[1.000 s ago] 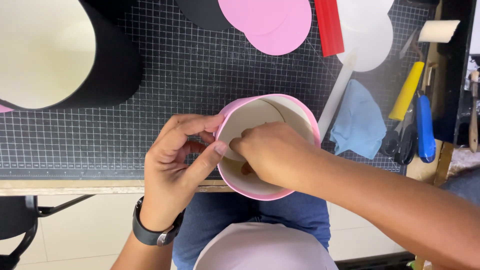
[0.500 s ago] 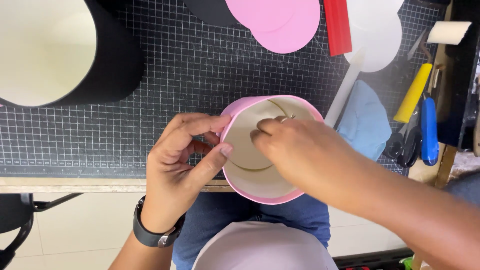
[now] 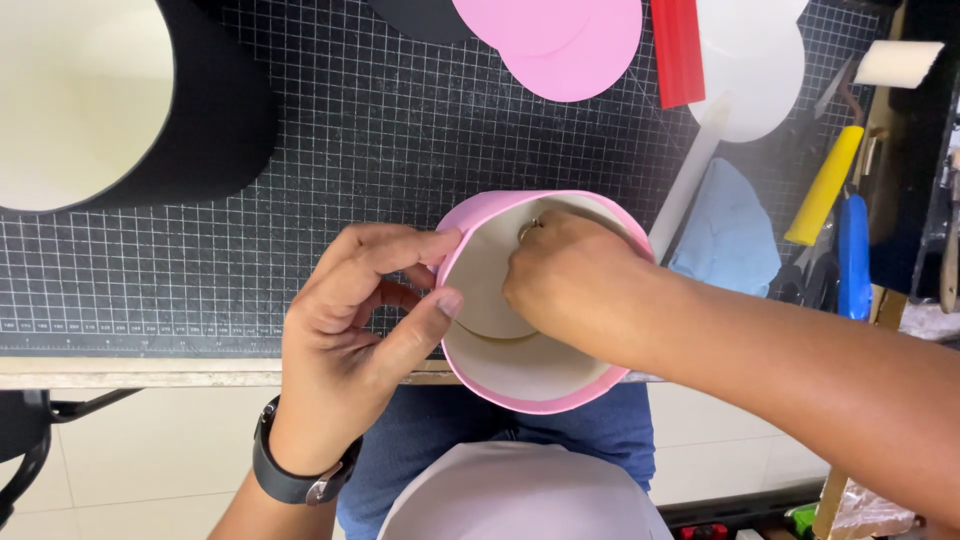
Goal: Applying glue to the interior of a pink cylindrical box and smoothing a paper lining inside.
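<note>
Gripping the near-left rim of a pink round cardboard box (image 3: 520, 395), left hand (image 3: 350, 340), right hand (image 3: 570, 280) curled inside it, grasp hidden, black gridded cutting mat (image 3: 350, 150) beneath, blue cloth (image 3: 730, 235) right.

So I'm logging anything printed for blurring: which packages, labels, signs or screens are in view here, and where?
Cutting mat: covers the table top, black with a white printed grid and ruler scale along its near edge.
Wristwatch: on the left wrist, black band, face turned away.
No packages, signs or lit screens show.
</note>
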